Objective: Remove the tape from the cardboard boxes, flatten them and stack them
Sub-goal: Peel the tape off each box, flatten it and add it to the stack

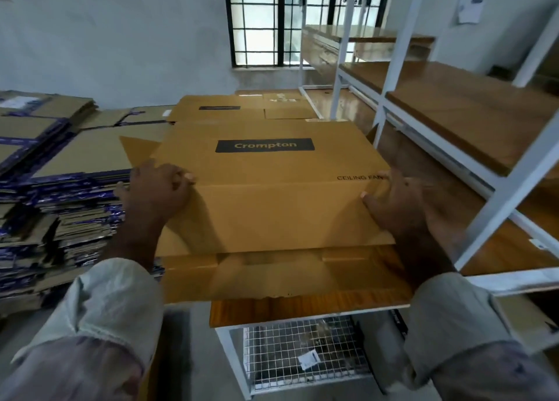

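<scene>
A brown cardboard box [266,188] printed "Crompton" and "CEILING FAN" lies nearly flat in front of me on a wooden table top [302,307]. My left hand [157,188] grips its left edge at the fold line. At the right edge, my right hand [393,204] holds the same fold. The near flaps of the box hang open toward me. Behind it lie more flattened brown boxes [242,107]. I see no tape on the box.
A tall stack of flattened cartons with blue print [54,188] stands at the left. White metal shelving with wooden boards [453,107] rises at the right. Under the table sits a wire mesh shelf [302,352]. A barred window [263,22] is in the far wall.
</scene>
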Demonstrator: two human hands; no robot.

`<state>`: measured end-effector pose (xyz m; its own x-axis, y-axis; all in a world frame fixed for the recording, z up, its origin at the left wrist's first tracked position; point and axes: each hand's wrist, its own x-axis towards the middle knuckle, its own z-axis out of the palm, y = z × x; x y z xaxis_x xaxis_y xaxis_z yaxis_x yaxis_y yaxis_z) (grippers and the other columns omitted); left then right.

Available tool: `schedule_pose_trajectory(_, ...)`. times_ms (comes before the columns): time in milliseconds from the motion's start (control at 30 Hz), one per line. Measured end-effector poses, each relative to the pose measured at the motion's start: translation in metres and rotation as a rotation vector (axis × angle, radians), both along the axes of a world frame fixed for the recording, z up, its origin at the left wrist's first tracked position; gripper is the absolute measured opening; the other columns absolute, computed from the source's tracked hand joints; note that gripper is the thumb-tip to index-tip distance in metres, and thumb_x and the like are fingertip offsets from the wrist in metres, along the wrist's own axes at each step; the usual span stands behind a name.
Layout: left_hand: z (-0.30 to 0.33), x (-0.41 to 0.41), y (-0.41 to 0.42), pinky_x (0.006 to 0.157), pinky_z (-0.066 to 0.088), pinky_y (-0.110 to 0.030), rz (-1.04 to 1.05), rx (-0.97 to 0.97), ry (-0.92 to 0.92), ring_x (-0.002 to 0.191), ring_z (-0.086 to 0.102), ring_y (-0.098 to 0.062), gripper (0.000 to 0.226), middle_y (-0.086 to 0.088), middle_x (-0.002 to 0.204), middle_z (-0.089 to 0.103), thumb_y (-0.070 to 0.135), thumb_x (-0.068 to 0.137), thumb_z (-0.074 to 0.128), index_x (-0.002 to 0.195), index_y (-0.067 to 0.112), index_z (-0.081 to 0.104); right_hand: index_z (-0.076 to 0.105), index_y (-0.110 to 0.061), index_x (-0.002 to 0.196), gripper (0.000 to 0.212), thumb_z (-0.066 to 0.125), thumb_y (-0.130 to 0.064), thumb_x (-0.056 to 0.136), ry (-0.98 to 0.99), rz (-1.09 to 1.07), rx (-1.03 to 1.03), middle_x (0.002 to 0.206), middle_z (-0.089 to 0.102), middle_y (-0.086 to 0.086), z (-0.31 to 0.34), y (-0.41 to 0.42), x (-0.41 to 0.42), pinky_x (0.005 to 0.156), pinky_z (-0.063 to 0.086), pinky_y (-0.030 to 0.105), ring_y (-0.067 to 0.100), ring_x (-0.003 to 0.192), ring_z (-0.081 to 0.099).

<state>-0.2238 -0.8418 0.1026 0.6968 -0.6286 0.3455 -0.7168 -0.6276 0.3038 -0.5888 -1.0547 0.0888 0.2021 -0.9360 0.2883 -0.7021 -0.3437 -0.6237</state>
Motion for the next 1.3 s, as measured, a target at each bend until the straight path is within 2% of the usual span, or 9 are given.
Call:
schedule_pose_trajectory(167, -0.031, -0.071, -0.001, 0.113, 0.012, -0.074, -0.415, 0.214, -0.203, 0.155, 0.006, -0.036, 0.118, -0.006, 0.17, 0.001, 0.097, 0.067, 0.048, 0.161, 0.039, 0.008, 0.039, -0.022, 0.153, 0.075, 0.074, -0.039, 0.089, 0.096, 0.042, 0.005, 0.157, 0.034, 0.021, 0.003, 0.015, 0.003, 0.11, 0.036, 0.049, 0.04, 0.142, 0.036)
schedule_pose_trajectory(233, -0.047, -0.088, -0.004, 0.111, 0.012, -0.079, -0.375, 0.321, -0.295, 0.155, -0.011, -0.04, 0.133, -0.008, 0.168, -0.023, 0.091, 0.064, 0.061, 0.158, 0.04, -0.017, 0.034, -0.022, 0.157, 0.08, 0.073, -0.04, 0.089, 0.134, 0.006, 0.03, 0.161, 0.025, 0.024, 0.003, 0.021, 0.006, 0.113, 0.034, 0.051, 0.043, 0.145, 0.033)
schedule_pose_trajectory(367, -0.061, -0.091, -0.002, 0.11, 0.02, -0.077, -0.268, 0.333, -0.415, 0.153, -0.015, -0.043, 0.125, -0.016, 0.164, -0.03, 0.066, 0.079, 0.069, 0.154, 0.035, -0.026, 0.035, -0.022, 0.154, 0.086, 0.069, -0.054, 0.082, 0.193, -0.024, 0.017, 0.16, 0.028, 0.023, -0.006, 0.034, 0.014, 0.113, 0.036, 0.061, 0.045, 0.142, 0.035)
schedule_pose_trajectory(533, -0.042, -0.083, 0.012, 0.112, 0.027, -0.069, -0.45, 0.327, -0.32, 0.156, -0.002, -0.038, 0.121, -0.012, 0.169, -0.008, 0.067, 0.072, 0.075, 0.161, 0.035, 0.0, 0.049, -0.026, 0.142, 0.057, 0.069, -0.041, 0.09, 0.137, 0.197, -0.16, 0.155, 0.039, 0.008, -0.027, 0.098, 0.038, 0.114, 0.033, 0.06, 0.03, 0.146, 0.034)
schedule_pose_trajectory(633, -0.006, -0.082, 0.027, 0.117, 0.028, -0.056, -0.545, 0.368, -0.232, 0.154, 0.017, -0.024, 0.097, 0.001, 0.167, 0.015, 0.075, 0.082, 0.061, 0.16, 0.039, 0.016, 0.069, -0.02, 0.112, 0.029, 0.063, -0.037, 0.089, -0.045, 0.289, -0.48, 0.119, 0.063, 0.002, -0.04, 0.141, 0.05, 0.098, 0.041, 0.048, 0.023, 0.114, 0.056)
schedule_pose_trajectory(733, 0.038, -0.082, 0.037, 0.09, 0.041, -0.036, -0.564, 0.271, -0.126, 0.126, 0.051, -0.016, 0.082, 0.01, 0.145, 0.05, 0.085, 0.078, 0.041, 0.146, 0.038, 0.05, 0.071, -0.019, 0.092, 0.019, 0.062, -0.034, 0.086, -0.114, 0.352, -0.619, 0.096, 0.063, -0.002, -0.053, 0.162, 0.059, 0.079, 0.041, 0.039, 0.022, 0.09, 0.057)
schedule_pose_trajectory(900, 0.08, -0.068, 0.019, 0.062, 0.042, -0.028, -0.51, 0.171, -0.238, 0.082, 0.062, -0.017, 0.088, 0.002, 0.088, 0.069, 0.091, 0.072, 0.02, 0.106, 0.03, 0.072, 0.07, -0.016, 0.102, 0.026, 0.058, -0.035, 0.089, -0.101, 0.413, -0.458, 0.102, 0.063, 0.0, -0.063, 0.15, 0.071, 0.077, 0.049, 0.037, 0.02, 0.095, 0.057)
schedule_pose_trajectory(1067, 0.133, -0.046, -0.012, 0.093, 0.051, -0.046, -0.549, 0.299, -0.041, 0.099, 0.061, -0.024, 0.091, -0.008, 0.117, 0.072, 0.087, 0.077, 0.025, 0.123, 0.024, 0.072, 0.063, -0.018, 0.121, 0.044, 0.053, -0.045, 0.088, 0.035, 0.369, -0.206, 0.119, 0.06, 0.004, -0.06, 0.116, 0.08, 0.085, 0.049, 0.034, 0.025, 0.111, 0.057)
schedule_pose_trajectory(1300, 0.105, -0.061, 0.001, 0.076, 0.048, -0.036, -0.615, 0.302, -0.155, 0.094, 0.065, -0.021, 0.058, 0.002, 0.1, 0.071, 0.08, 0.084, 0.042, 0.103, 0.032, 0.069, 0.027, -0.019, 0.16, 0.086, 0.074, -0.042, 0.092, 0.039, 0.311, 0.262, 0.162, 0.036, 0.006, -0.059, 0.07, 0.082, 0.111, 0.044, 0.042, 0.03, 0.144, 0.041)
